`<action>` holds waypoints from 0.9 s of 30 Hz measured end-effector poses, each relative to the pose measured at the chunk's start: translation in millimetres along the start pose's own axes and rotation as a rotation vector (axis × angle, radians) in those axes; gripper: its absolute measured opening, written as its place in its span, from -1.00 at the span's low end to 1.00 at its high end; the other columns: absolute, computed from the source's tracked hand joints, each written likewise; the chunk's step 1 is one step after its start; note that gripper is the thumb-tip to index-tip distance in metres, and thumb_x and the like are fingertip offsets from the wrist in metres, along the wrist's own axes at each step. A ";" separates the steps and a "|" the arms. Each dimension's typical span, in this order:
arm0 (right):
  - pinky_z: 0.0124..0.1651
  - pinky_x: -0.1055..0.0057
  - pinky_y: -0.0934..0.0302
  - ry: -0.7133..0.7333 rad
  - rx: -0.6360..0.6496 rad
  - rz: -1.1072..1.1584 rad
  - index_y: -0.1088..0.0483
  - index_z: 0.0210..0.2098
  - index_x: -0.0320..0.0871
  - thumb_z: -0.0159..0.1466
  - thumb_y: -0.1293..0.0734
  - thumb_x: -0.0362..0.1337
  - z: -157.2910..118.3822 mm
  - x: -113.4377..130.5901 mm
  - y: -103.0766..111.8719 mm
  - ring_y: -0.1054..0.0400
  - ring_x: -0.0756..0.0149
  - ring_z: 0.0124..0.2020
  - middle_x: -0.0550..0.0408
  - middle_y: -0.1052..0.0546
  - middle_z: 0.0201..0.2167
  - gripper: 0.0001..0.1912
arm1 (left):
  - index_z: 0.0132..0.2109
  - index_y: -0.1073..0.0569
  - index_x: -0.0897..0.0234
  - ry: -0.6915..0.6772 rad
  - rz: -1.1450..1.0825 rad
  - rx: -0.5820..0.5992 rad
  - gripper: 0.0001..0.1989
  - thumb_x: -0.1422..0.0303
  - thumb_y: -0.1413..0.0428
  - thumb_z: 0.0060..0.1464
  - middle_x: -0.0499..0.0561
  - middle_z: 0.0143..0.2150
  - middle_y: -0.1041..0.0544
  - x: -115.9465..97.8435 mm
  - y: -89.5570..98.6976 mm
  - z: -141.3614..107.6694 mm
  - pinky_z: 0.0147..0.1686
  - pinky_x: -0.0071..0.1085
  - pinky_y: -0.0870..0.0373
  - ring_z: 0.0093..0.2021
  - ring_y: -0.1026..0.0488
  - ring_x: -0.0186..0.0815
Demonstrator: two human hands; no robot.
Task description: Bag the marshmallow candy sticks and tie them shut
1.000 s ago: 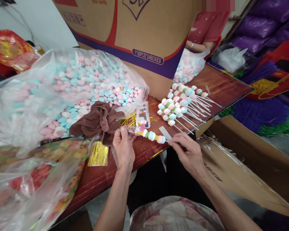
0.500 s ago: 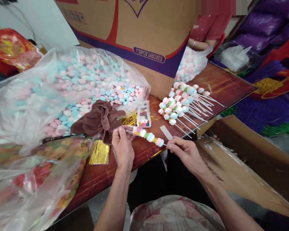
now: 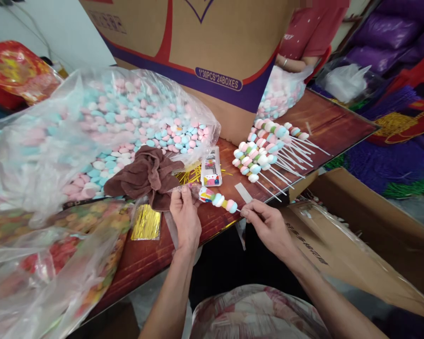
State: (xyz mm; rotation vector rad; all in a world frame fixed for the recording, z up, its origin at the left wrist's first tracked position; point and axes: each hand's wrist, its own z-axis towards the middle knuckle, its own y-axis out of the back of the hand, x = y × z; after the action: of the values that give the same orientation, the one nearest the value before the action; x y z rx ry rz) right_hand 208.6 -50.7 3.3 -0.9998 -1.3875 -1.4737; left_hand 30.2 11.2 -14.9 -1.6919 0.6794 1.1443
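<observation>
A candy skewer (image 3: 219, 200) of pastel marshmallow-like pieces and green and yellow pieces lies between my hands, over the table's front edge. My right hand (image 3: 268, 223) is closed, pinching the white stick at its lower end. My left hand (image 3: 185, 214) is closed on a small clear printed plastic bag (image 3: 205, 193), whose mouth covers the first pieces of the skewer. Just behind my left hand is a crumpled brown cloth (image 3: 146, 176). A stack of similar printed bags (image 3: 212, 167) and loose gold twist ties (image 3: 191, 175) lie beyond the skewer.
Finished-looking skewers (image 3: 259, 148) are piled at right. A large clear bag of marshmallow candies (image 3: 127, 113) spreads at left, near a gold tie packet (image 3: 146, 223). A big cardboard box (image 3: 229, 52) stands behind; an open carton (image 3: 339, 245) sits lower right. Another person (image 3: 304, 42) is beyond.
The printed bag has come further over the skewer's far end, now covering the first pieces. Both hands have drawn slightly closer together.
</observation>
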 end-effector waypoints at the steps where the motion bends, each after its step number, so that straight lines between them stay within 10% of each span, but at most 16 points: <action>1: -0.32 0.42 -0.10 0.071 -0.039 -0.063 -0.37 -0.44 -0.17 0.35 -0.25 -0.32 -1.6 0.1 -2.6 -0.22 0.40 -0.44 0.16 -0.34 -0.49 -0.78 | -0.29 -0.36 0.25 -0.015 -0.005 -0.019 -0.71 0.12 -0.19 0.10 -0.07 -0.32 -0.43 0.1 -0.4 -0.7 -0.34 -0.47 -0.44 -0.37 -0.40 -0.42; 11: -0.31 0.40 -0.13 0.319 -0.057 -0.205 -0.39 -0.34 -0.15 0.36 -0.24 -0.39 -2.3 2.1 -0.5 -0.25 0.38 -0.41 0.12 -0.37 -0.43 -0.85 | -0.30 -0.35 0.26 0.099 0.043 0.015 -0.69 0.11 -0.20 0.08 -0.07 -0.33 -0.45 -6.4 1.3 -1.7 -0.35 -0.45 -0.45 -0.40 -0.43 -0.42; 21: -0.50 0.47 0.03 -0.259 0.174 0.238 -0.33 -0.47 -0.16 0.31 -0.27 -0.11 -1.6 7.1 -3.8 -0.08 0.45 -0.56 0.20 -0.28 -0.59 -0.70 | -0.32 -0.34 0.23 0.024 -0.055 -0.002 -0.70 0.13 -0.22 0.07 -0.09 -0.31 -0.46 -1.6 -1.0 -6.7 -0.25 -0.42 -0.46 -0.33 -0.45 -0.40; 27: -0.49 0.47 0.00 -0.188 0.190 0.179 -0.31 -0.44 -0.15 0.36 -0.22 -0.11 -2.5 7.7 -8.0 -0.06 0.45 -0.57 0.24 -0.21 -0.61 -0.69 | -0.28 -0.39 0.23 0.039 -0.102 0.041 -0.67 0.08 -0.24 0.05 -0.04 -0.28 -0.51 -5.5 -4.4 -8.1 -0.24 -0.41 -0.47 -0.32 -0.49 -0.37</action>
State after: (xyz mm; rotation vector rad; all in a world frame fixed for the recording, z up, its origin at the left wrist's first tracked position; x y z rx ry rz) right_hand 198.6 -53.5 8.0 -1.1302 -1.4972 -1.1176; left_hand 34.7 5.2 -7.3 -1.6979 0.6296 1.0221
